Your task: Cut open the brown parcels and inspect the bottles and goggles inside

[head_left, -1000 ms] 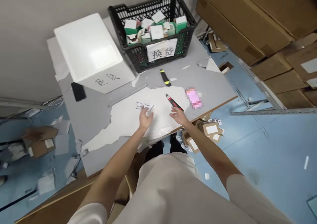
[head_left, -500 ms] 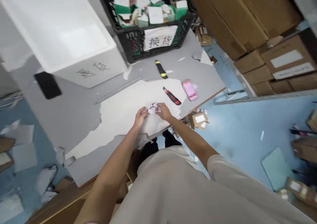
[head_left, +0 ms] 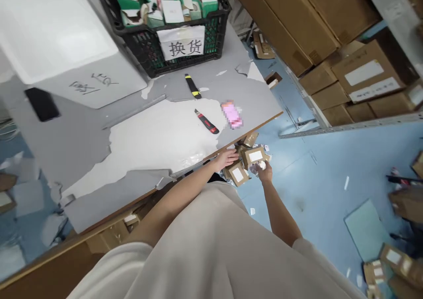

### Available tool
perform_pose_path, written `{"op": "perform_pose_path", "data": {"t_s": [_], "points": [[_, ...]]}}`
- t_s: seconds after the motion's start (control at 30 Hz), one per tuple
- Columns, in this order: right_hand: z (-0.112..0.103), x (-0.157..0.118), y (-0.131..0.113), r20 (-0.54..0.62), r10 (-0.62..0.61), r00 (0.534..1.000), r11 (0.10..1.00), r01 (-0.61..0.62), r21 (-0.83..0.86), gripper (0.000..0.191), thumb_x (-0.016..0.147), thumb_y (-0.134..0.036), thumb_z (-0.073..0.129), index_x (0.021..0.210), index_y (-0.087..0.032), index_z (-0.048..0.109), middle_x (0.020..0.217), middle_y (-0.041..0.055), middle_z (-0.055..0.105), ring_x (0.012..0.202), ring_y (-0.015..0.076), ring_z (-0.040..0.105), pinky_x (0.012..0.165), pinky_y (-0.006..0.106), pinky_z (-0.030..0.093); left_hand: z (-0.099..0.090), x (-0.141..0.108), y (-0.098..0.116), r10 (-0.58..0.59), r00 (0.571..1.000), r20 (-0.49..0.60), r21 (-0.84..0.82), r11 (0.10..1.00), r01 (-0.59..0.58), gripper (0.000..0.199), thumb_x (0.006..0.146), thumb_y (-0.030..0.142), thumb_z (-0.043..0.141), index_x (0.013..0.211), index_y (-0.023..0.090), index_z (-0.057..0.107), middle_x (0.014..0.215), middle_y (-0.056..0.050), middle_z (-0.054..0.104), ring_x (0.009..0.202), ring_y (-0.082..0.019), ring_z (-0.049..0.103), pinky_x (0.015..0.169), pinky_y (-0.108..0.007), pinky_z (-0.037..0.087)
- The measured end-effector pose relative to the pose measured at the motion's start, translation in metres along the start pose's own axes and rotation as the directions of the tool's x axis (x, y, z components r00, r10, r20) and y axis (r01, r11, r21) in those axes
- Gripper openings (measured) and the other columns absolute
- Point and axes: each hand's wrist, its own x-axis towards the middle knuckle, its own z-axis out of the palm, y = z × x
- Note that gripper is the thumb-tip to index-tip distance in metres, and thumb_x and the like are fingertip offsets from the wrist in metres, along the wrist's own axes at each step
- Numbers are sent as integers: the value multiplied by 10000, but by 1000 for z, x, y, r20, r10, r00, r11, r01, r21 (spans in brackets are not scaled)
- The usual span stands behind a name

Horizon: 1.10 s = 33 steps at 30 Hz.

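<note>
The single view comes from a camera on the person's head, facing forward and steeply down over the pale shirt, which is nearest and fills the bottom middle. Beyond it, farther off, lie the hands. The surface runs aslant (its near edge climbs rightward), the top border crops the crate, and floor spreads along the right.
</note>
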Motion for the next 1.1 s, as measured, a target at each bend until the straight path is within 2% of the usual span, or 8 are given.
{"op": "perform_pose_path", "data": {"t_s": [0.1,0.2,0.43,0.6,0.67,0.87,1.0,1.1], "points": [[10,7,-44,99,-214,972,965,194,176,705,749,-496,568,1355,-167,420,1360,184,510,1147,268,588,948,440,482,3,-7,13,173,983,-59,-2,985,-174,540,715,469,663,1181,212,568,1287,-127,614,1212,-264,566,1059,-420,366],[25,11,-111,175,-488,855,832,395,390,759,755,-519,596,1391,-161,387,1378,202,494,1111,240,610,936,408,494,-11,-31,27,388,893,-230,74,921,-382,530,746,432,648,1214,200,553,1277,-126,614,1180,-253,583,1037,-411,385],[112,-28,-258,681,-607,410,753,571,328,588,668,-522,689,1127,-164,604,1118,158,658,968,245,650,864,448,514,-98,-149,-6,614,380,-691,384,758,-527,439,714,282,687,1117,122,622,1096,-157,660,878,-219,654,869,-386,494],[190,-164,-310,784,-620,23,592,669,449,561,701,-554,637,1114,-177,604,1079,127,667,824,191,654,761,380,527,-150,-259,-111,394,-48,-918,344,728,-593,389,687,316,719,1028,144,646,960,-109,678,830,-223,661,864,-414,508],[216,-230,-309,828,-536,-163,533,695,482,549,704,-546,630,1105,-172,606,1072,120,669,808,178,650,770,374,525,-160,-290,-162,225,-149,-963,267,724,-636,348,672,328,726,967,160,652,902,-92,679,832,-226,664,870,-418,509],[297,-398,-252,831,-203,-517,256,791,555,388,753,-395,626,1077,-183,640,996,89,695,857,183,648,848,386,514,-176,-340,-318,-65,-152,-986,75,643,-762,398,604,350,784,943,188,653,931,-89,699,888,-251,666,913,-428,495],[372,-487,-192,815,42,-578,128,812,570,292,748,-284,652,1024,-190,672,909,63,706,832,180,656,861,388,516,-203,-368,-432,-273,-71,-959,-118,615,-779,436,548,349,828,933,222,669,978,-93,710,941,-296,667,942,-431,471],[441,-550,-135,820,121,-560,69,828,556,229,770,-239,637,987,-181,681,878,50,705,796,168,656,860,385,516,-236,-389,-521,-458,-118,-881,-204,593,-779,387,588,341,809,921,204,669,1003,-113,709,1017,-315,652,989,-424,438]]}}
